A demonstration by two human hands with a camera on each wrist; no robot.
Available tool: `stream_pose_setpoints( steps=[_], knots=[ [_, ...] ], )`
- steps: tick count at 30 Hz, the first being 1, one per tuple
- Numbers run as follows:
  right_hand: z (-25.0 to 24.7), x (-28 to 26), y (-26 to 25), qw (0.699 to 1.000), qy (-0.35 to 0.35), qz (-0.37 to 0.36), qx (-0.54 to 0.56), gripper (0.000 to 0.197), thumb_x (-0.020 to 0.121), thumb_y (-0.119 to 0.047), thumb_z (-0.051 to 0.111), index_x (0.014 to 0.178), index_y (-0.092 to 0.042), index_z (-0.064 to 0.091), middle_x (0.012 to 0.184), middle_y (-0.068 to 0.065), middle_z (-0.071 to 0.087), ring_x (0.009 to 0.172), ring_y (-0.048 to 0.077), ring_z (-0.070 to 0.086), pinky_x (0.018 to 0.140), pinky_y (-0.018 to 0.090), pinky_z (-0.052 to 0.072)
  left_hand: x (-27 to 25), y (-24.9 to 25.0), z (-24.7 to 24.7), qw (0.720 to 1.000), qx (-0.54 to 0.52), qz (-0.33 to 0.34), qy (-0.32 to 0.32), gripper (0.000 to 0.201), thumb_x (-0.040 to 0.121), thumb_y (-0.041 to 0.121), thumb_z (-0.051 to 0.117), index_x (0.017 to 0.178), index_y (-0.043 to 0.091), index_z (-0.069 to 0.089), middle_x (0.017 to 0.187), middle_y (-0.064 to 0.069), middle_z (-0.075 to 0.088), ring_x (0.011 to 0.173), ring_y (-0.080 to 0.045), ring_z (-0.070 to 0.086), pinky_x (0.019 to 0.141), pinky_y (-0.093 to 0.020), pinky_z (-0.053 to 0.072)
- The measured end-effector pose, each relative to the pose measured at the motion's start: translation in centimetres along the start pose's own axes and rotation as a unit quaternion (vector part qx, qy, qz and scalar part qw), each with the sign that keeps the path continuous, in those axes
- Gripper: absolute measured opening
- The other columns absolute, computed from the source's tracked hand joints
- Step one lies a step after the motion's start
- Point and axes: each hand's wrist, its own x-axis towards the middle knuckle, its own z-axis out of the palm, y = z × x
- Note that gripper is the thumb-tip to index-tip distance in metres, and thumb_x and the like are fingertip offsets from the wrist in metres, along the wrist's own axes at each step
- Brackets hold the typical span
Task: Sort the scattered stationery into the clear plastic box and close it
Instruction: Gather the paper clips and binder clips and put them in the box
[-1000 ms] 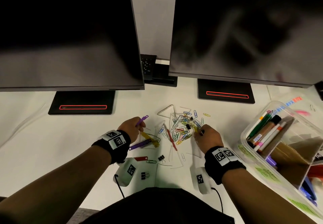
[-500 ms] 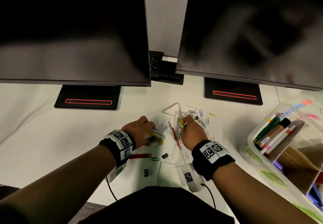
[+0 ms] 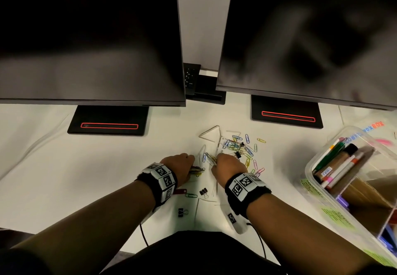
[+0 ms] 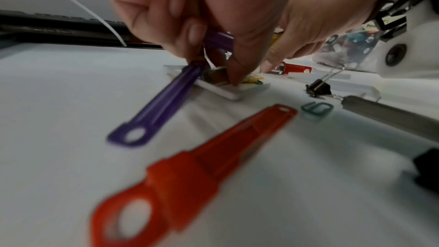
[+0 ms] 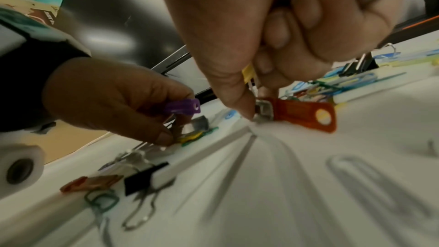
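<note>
Both hands pinching plastic clips on the white worktop [image 3: 53,167]

Head view — left hand [image 3: 179,166] and right hand [image 3: 228,165] curl beside the scattered coloured paper clips [image 3: 247,148]; the clear plastic box [image 3: 322,197] stands open at right, holding markers. Left wrist view — fingers pinch a purple plastic badge clip [image 4: 166,100]; a red plastic badge clip [image 4: 190,172] lies loose nearby. Right wrist view — thumb and fingers pinch an orange plastic badge clip [image 5: 299,115] at its metal end; a black binder clip [image 5: 142,177] lies apart.

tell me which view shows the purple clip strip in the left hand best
Left wrist: the purple strip runs nearly full length from the left hand to its holed end. The right wrist view shows only a purple strip end poking from the fingers. The head view hides it under the hand.
</note>
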Motion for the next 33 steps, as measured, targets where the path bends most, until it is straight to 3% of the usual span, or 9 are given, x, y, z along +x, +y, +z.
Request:
stream_pose_setpoints(
  steps=[3,9,14,19,23,25,28,30,33],
  knots=[
    [-0.5,-0.7,0.4,0.998,0.027,-0.024,0.044,0.013,0.092,-0.025,0.045,0.087,-0.014,0.050,0.103,0.013,0.062,0.095,0.028,0.058,0.068,0.025,0.035,0.2,0.1,0.1,1.000,0.016,0.000,0.007,0.032,0.092,0.025,0.045,0.121,0.011,0.043,0.123,-0.011,0.054,0.109,-0.029,0.056,0.088,-0.039,0.047],
    [-2.0,-2.3,2.8,0.978,0.032,-0.032,0.206,0.038,0.091,-0.018,0.051,0.057,-0.017,0.034,0.060,-0.002,0.038,0.058,0.015,0.039,0.049,0.023,0.023,0.8,0.1,0.2,1.000,0.019,-0.003,0.003,0.032,0.094,0.028,0.042,0.119,0.010,0.048,0.122,-0.011,0.055,0.111,-0.028,0.055,0.091,-0.035,0.044],
    [-3.8,-4.1,4.2,0.962,0.030,-0.040,0.269,0.037,0.090,-0.015,0.051,0.057,-0.016,0.033,0.058,-0.001,0.036,0.055,0.012,0.034,0.052,0.026,0.024,0.8,0.1,-0.2,1.000,-0.010,-0.013,-0.002,0.032,0.095,0.029,0.041,0.119,0.010,0.049,0.123,-0.010,0.053,0.115,-0.027,0.052,0.095,-0.033,0.041],
    [-6.3,-6.4,5.9,0.922,0.058,-0.022,0.381,0.039,0.087,-0.007,0.052,0.052,-0.016,0.036,0.043,-0.008,0.038,0.042,0.006,0.034,0.051,0.028,0.024,0.7,0.5,-1.5,0.998,-0.058,-0.027,0.003,0.020,0.095,0.029,0.043,0.099,0.011,0.052,0.114,-0.013,0.060,0.105,-0.027,0.056,0.082,-0.028,0.040],
    [-8.8,-8.8,8.3,0.873,0.066,-0.004,0.484,0.040,0.088,-0.003,0.048,0.051,-0.015,0.043,0.056,0.004,0.042,0.039,0.008,0.040,0.045,0.022,0.030,0.2,2.9,-3.9,0.990,-0.131,-0.006,0.043,0.015,0.095,0.025,0.046,0.083,0.017,0.040,0.083,-0.002,0.057,0.083,-0.024,0.053,0.065,-0.027,0.038],
    [-10.1,-10.0,9.8,0.824,0.054,0.014,0.563,0.033,0.089,-0.004,0.045,0.058,-0.011,0.044,0.059,0.012,0.044,0.041,0.018,0.039,0.039,0.021,0.027,0.2,4.8,-5.3,0.979,-0.192,0.005,0.070,0.025,0.096,0.024,0.046,0.072,0.021,0.039,0.067,0.005,0.048,0.072,-0.021,0.048,0.056,-0.023,0.033],
    [-11.3,-11.6,12.4,0.777,0.052,0.042,0.626,0.028,0.090,-0.008,0.043,0.062,-0.010,0.044,0.053,0.010,0.049,0.037,0.020,0.042,0.033,0.015,0.027,0.2,7.7,-7.0,0.950,-0.297,0.016,0.097,0.029,0.095,0.024,0.048,0.067,0.024,0.043,0.068,0.001,0.054,0.068,-0.018,0.049,0.068,-0.028,0.040],
    [-12.0,-12.6,14.4,0.764,0.065,0.060,0.639,0.026,0.090,-0.009,0.044,0.064,-0.009,0.046,0.052,0.011,0.051,0.036,0.020,0.044,0.031,0.015,0.028,0.3,9.6,-8.0,0.936,-0.336,0.035,0.096,0.026,0.094,0.027,0.049,0.069,0.020,0.050,0.073,-0.003,0.058,0.070,-0.019,0.050,0.073,-0.032,0.043],
    [-13.1,-14.1,17.6,0.775,0.100,0.079,0.619,0.023,0.091,-0.007,0.046,0.069,-0.004,0.052,0.052,0.013,0.053,0.032,0.017,0.044,0.030,0.013,0.026,0.5,13.1,-9.4,0.907,-0.406,0.070,0.089,0.024,0.095,0.021,0.050,0.071,0.019,0.052,0.069,0.003,0.057,0.060,-0.012,0.048,0.059,-0.023,0.039]
  ],
)
